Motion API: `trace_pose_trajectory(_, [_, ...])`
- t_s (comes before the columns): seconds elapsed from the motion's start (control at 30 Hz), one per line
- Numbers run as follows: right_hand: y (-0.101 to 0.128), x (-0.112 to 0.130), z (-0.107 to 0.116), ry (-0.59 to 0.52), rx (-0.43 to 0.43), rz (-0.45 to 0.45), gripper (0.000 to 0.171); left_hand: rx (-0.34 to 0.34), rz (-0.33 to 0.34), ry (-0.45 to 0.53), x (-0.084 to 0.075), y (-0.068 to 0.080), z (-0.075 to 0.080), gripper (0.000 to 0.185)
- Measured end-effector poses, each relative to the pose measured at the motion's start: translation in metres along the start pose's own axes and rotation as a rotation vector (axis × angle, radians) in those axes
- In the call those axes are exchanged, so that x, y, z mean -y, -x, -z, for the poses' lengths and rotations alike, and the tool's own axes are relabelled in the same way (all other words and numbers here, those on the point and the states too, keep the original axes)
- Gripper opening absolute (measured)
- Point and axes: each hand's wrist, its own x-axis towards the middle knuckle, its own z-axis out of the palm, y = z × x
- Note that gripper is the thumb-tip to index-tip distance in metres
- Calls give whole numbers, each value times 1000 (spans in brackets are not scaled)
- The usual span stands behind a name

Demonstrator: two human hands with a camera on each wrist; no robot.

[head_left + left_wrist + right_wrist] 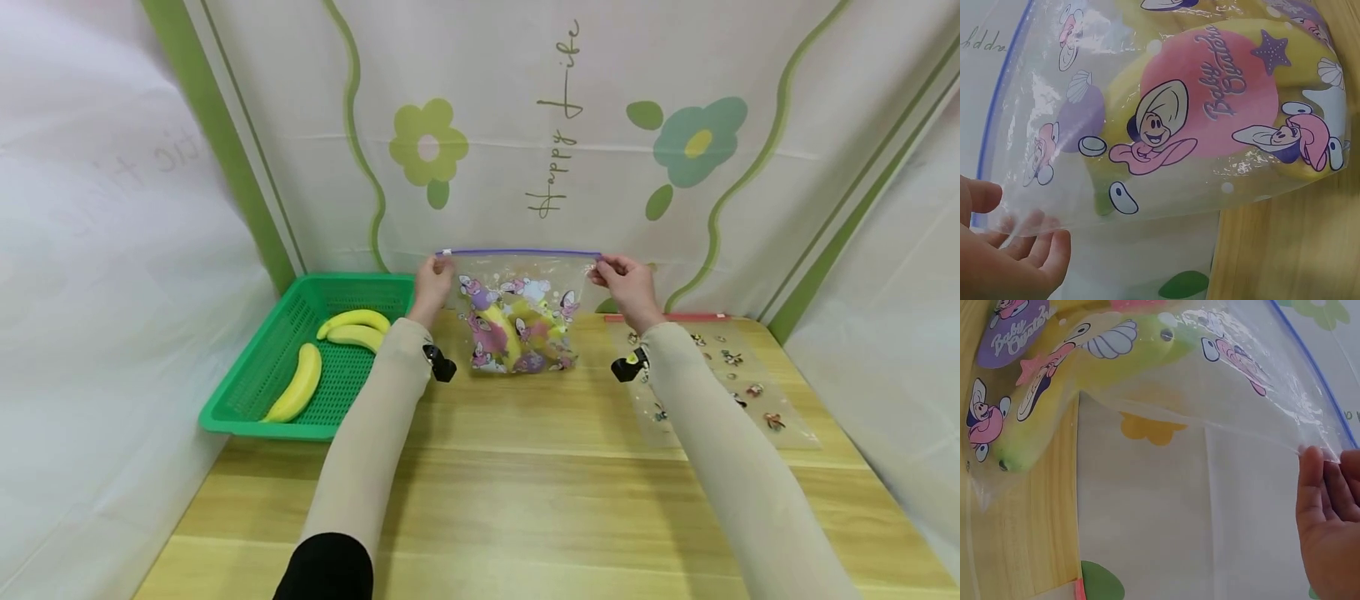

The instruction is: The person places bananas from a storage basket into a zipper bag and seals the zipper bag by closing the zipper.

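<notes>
Wooden tabletop [540, 508] spreads before the purple-edged bag [517, 321], left grip [432, 292] and right grip [632, 290] pinching its top corners.

Soft, even brightness is filling the head view, and the pale fabric walls [97, 275] are looking almost washed out at the left, where faint lettering [162, 155] is fading. A milky sheen is spreading over the near part of the wooden surface [540, 500], while soft-edged shadows are lying beside the sleeves [360, 433]. Wide-angle stretching is making the side walls lean outward toward the edges. Both wrist views are looking dimmer and greyer. White glare is streaking the clear bag [1179, 119] in the left one, strongest close to its blue strip [990, 125]; in the right one, glints are crowding the plastic near the fingers [1311, 487].
</notes>
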Motion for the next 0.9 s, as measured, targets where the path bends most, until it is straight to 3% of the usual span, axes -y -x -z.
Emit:
trace_pose_trajectory(0.2, [-3, 5, -4, 36, 136, -40, 51, 88, 94, 31, 2, -2, -1, 65])
trace_pose_trajectory(0.4, [-1, 3, -9, 85, 243, -76, 56, 108, 153, 72, 11, -2, -1, 78])
trace_pose_trajectory(0.63, [0, -4, -9, 137, 283, -80, 56, 98, 167, 96, 16, 0, 0, 79])
trace_pose_trajectory(0.9, [5, -14, 6, 273, 306, -105, 55, 166, 250, 57, 25, 5, 3, 75])
